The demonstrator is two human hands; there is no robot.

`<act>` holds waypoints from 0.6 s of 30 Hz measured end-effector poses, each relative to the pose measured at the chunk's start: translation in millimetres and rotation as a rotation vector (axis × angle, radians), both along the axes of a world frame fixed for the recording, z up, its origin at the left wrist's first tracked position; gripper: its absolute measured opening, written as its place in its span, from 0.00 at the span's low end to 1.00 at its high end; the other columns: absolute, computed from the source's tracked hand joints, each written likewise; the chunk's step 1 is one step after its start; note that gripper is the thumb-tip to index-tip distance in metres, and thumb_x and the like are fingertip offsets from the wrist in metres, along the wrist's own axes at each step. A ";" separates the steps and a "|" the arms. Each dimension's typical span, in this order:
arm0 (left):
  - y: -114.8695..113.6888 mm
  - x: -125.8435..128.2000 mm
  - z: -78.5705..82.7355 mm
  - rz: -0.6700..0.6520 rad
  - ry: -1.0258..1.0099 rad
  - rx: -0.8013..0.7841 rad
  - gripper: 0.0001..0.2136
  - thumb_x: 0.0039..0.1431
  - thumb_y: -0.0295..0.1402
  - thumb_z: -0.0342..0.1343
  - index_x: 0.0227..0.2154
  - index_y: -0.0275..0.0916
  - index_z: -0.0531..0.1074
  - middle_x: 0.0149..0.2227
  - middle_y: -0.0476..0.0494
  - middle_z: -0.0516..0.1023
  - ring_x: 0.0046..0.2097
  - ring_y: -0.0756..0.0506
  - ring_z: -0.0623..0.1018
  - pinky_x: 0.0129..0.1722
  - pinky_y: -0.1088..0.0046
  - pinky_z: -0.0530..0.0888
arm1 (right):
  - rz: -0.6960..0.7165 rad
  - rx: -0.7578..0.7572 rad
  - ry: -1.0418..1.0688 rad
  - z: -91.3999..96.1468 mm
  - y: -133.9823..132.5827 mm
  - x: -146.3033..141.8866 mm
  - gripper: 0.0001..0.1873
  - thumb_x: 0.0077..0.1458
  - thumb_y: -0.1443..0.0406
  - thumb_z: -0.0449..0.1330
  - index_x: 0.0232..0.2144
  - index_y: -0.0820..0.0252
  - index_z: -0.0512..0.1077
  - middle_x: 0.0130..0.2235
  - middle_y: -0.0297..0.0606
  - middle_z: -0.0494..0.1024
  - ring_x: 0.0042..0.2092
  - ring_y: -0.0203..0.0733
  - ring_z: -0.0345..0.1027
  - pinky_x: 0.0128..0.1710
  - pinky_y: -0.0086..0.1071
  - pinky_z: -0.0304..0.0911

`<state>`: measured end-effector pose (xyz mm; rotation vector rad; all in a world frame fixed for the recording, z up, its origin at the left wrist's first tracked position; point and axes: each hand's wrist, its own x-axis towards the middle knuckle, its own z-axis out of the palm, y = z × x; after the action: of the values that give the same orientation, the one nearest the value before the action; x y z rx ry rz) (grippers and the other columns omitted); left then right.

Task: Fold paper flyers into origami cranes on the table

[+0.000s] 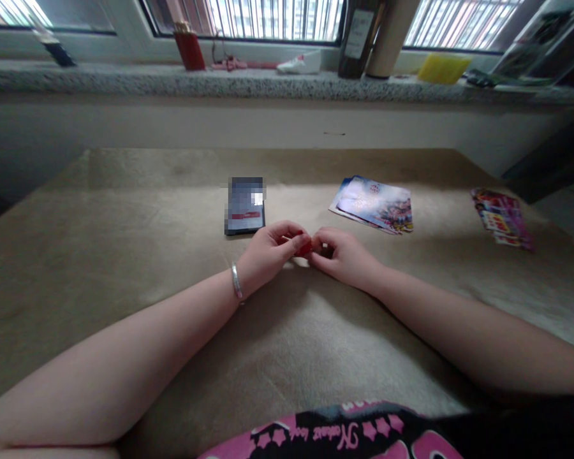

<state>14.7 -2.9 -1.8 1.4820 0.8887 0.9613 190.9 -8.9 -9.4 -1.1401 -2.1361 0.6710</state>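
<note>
My left hand [268,252] and my right hand [342,255] meet over the middle of the tan table [124,242]. Both are closed, fingertips pinched together on a small red object [303,247] held between them. It is too small to name, and the fingers hide most of it. A silver bracelet [236,282] circles my left wrist. Just beyond my left hand lies a dark phone [245,205], flat on the table.
A fanned stack of colourful cards [375,204] lies right of the phone, and a pink printed packet [502,218] near the table's right edge. On the stone windowsill [124,78] stand a red box [189,48], a dark bottle [358,38], a yellow object [442,68].
</note>
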 end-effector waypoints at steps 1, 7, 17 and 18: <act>0.6 0.0 -0.3 0.008 0.004 0.013 0.13 0.51 0.40 0.60 0.31 0.34 0.70 0.28 0.46 0.76 0.31 0.51 0.76 0.33 0.76 0.73 | -0.014 -0.015 0.019 0.7 0.1 0.3 0.05 0.48 0.68 0.58 0.23 0.59 0.66 0.25 0.31 0.66 0.28 0.33 0.59 0.27 0.27 0.53; 1.8 -2.1 1.2 -0.009 0.240 0.172 0.12 0.52 0.35 0.58 0.38 0.35 0.72 0.36 0.44 0.78 0.35 0.49 0.76 0.37 0.73 0.72 | -0.068 -0.059 0.120 5.8 3.0 3.9 0.12 0.51 0.63 0.59 0.20 0.58 0.61 0.23 0.30 0.63 0.26 0.32 0.55 0.25 0.27 0.50; 4.2 -4.1 1.8 0.012 0.360 0.174 0.07 0.54 0.33 0.55 0.32 0.34 0.73 0.31 0.46 0.77 0.33 0.50 0.74 0.34 0.75 0.69 | -0.022 -0.184 0.233 0.5 5.3 6.6 0.14 0.50 0.59 0.60 0.20 0.59 0.61 0.23 0.28 0.61 0.27 0.32 0.54 0.26 0.29 0.51; 3.9 -3.6 2.1 0.008 0.355 0.173 0.07 0.54 0.33 0.55 0.32 0.34 0.72 0.32 0.46 0.77 0.33 0.50 0.74 0.34 0.75 0.69 | -0.024 -0.202 0.225 0.6 4.6 6.1 0.14 0.50 0.58 0.60 0.21 0.59 0.62 0.23 0.28 0.61 0.26 0.32 0.54 0.26 0.29 0.51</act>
<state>11.1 1.0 0.3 1.8346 1.0854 0.8087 197.0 -4.3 -8.7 -1.1335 -1.8950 0.9742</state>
